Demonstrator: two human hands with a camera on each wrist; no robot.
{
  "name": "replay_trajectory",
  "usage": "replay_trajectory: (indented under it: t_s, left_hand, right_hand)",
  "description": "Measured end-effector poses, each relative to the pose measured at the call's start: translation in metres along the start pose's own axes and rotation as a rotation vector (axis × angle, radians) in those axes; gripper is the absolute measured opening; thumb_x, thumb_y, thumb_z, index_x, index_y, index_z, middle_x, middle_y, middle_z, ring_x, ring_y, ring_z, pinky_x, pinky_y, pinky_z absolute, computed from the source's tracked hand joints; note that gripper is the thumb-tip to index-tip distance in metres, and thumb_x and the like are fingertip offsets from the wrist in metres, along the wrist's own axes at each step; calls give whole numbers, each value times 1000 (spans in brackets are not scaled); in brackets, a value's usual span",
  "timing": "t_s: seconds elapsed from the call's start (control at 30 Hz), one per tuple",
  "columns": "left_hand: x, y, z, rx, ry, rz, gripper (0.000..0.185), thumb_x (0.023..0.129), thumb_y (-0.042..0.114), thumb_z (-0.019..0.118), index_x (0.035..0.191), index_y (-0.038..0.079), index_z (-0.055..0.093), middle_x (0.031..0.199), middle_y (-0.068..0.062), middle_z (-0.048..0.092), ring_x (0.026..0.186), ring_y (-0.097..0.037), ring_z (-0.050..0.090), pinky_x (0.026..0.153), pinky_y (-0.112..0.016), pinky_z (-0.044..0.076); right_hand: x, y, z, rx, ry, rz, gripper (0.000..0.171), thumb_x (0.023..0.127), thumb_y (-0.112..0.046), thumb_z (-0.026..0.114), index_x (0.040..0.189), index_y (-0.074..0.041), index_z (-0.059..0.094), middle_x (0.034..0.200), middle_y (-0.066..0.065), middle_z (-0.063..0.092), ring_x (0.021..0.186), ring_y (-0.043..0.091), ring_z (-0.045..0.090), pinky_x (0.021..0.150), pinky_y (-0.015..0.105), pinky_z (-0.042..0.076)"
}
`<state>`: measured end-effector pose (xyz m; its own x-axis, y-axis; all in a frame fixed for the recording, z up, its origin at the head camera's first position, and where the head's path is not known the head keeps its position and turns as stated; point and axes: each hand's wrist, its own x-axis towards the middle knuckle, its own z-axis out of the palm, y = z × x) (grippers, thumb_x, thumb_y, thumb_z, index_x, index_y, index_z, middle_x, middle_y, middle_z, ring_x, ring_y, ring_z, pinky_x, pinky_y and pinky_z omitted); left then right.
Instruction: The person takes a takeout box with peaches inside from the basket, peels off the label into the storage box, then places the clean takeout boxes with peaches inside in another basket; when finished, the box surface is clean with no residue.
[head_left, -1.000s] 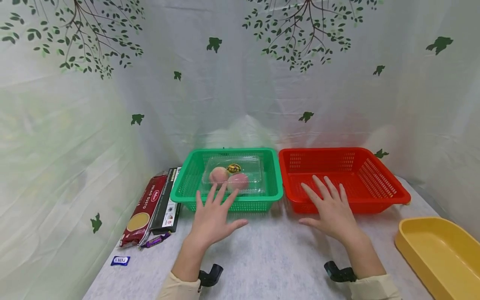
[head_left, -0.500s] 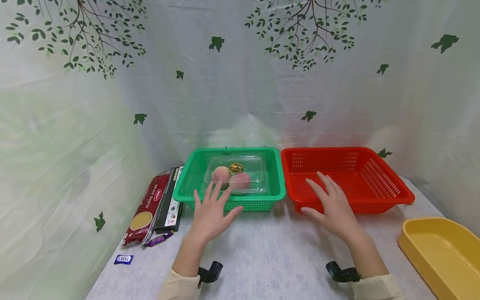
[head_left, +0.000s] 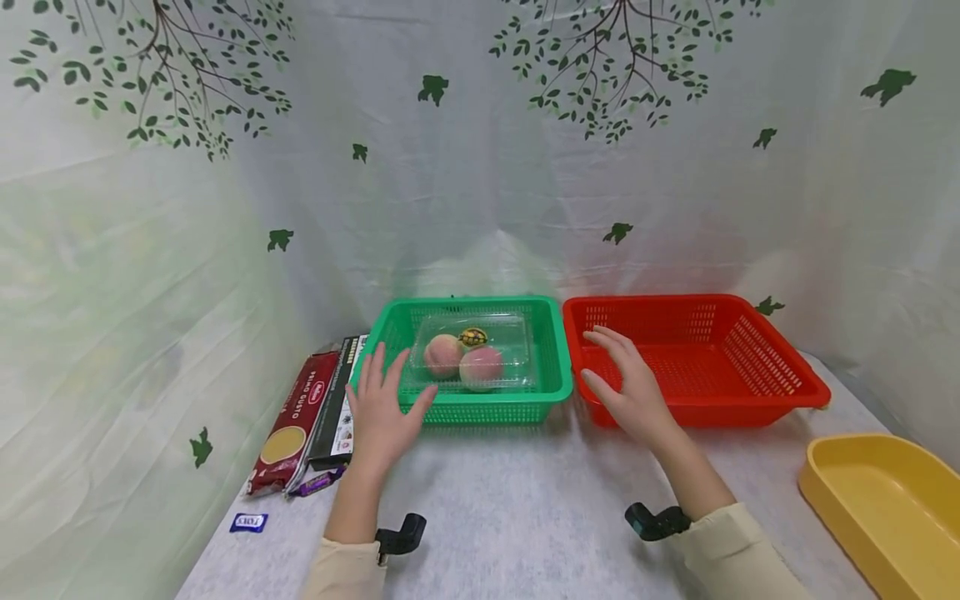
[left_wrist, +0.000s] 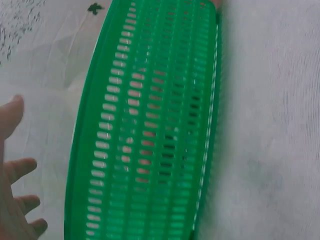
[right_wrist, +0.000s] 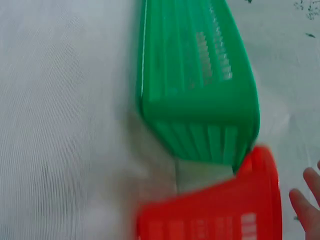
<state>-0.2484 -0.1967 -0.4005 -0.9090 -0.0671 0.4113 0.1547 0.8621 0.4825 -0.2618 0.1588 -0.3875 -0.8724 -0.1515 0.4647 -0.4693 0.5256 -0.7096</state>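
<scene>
My left hand (head_left: 384, 412) reaches out with its fingers spread, overlapping the front left corner of the green basket (head_left: 480, 410) in the head view. Nothing is in its grasp. Over the near left part of the red basket (head_left: 697, 412), my right hand (head_left: 628, 387) is extended, thumb apart from the fingers, and holds nothing. Inside the green basket lies a clear plastic box (head_left: 517, 350) with two peaches, one of them a pale peach (head_left: 442, 355), and a small toy turtle (head_left: 473, 337). The left wrist view shows the slotted side of the green basket (left_wrist: 145, 125) beside my fingers.
To the left lie a dark red packet (head_left: 300, 417), a black box (head_left: 333, 417), a purple-wrapped candy (head_left: 317, 482) and a small blue packet (head_left: 248, 522). A yellow tray (head_left: 885, 500) stands at the right. A printed curtain (head_left: 495, 192) closes off the back.
My left hand has shifted left, from in front of the plastic box to the green basket's left corner. My right hand has moved left and slightly up. The baskets have stayed in place.
</scene>
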Motion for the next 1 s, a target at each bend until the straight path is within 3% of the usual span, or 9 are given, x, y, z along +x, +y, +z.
replay_trajectory:
  t_s: [0.17, 0.33, 0.47, 0.63, 0.77, 1.0]
  left_hand:
    - [2, -11, -1, -131, 60, -63, 69, 95, 47, 62, 154, 21, 38, 169, -11, 8, 156, -40, 3, 116, -76, 0]
    - [5, -20, -2, -248, 92, -102, 65, 96, 40, 62, 152, 18, 40, 169, -13, 10, 155, -42, 5, 117, -75, 3]
    - [5, -28, -1, -387, 80, -171, 59, 99, 37, 60, 152, 21, 41, 170, -5, 4, 156, -39, 1, 117, -73, 11]
    - [5, -37, -1, -519, 92, -249, 55, 101, 39, 57, 151, 23, 42, 170, 5, -1, 157, -32, -2, 119, -71, 12]
    - [5, -41, -4, -605, 80, -310, 56, 102, 40, 55, 153, 23, 40, 171, 2, 0, 157, -30, -2, 121, -67, 11]
    - [3, -52, -4, -766, 28, -406, 59, 103, 41, 51, 157, 26, 32, 171, 4, 0, 158, -26, -2, 125, -60, 11]
  right_hand:
    - [8, -10, 14, 223, -21, 62, 56, 98, -17, 62, 149, -19, 42, 154, 4, 40, 140, 31, 44, 107, 54, 47]
    - [16, -17, 26, 323, -52, 137, 55, 100, -23, 60, 151, -23, 39, 155, 2, 40, 142, 30, 43, 108, 55, 47]
    - [23, -22, 34, 385, -81, 176, 55, 101, -29, 59, 151, -26, 37, 158, 4, 37, 143, 29, 42, 114, 57, 39]
    - [34, -26, 46, 447, -96, 239, 54, 102, -28, 57, 152, -26, 36, 160, 1, 36, 144, 27, 42, 115, 54, 39]
    - [43, -29, 56, 477, -92, 315, 54, 102, -28, 55, 153, -27, 36, 159, -2, 35, 145, 25, 40, 113, 48, 43]
    - [57, -32, 69, 415, -107, 409, 51, 102, -31, 55, 150, -35, 38, 162, -1, 32, 150, 27, 32, 117, 57, 35]
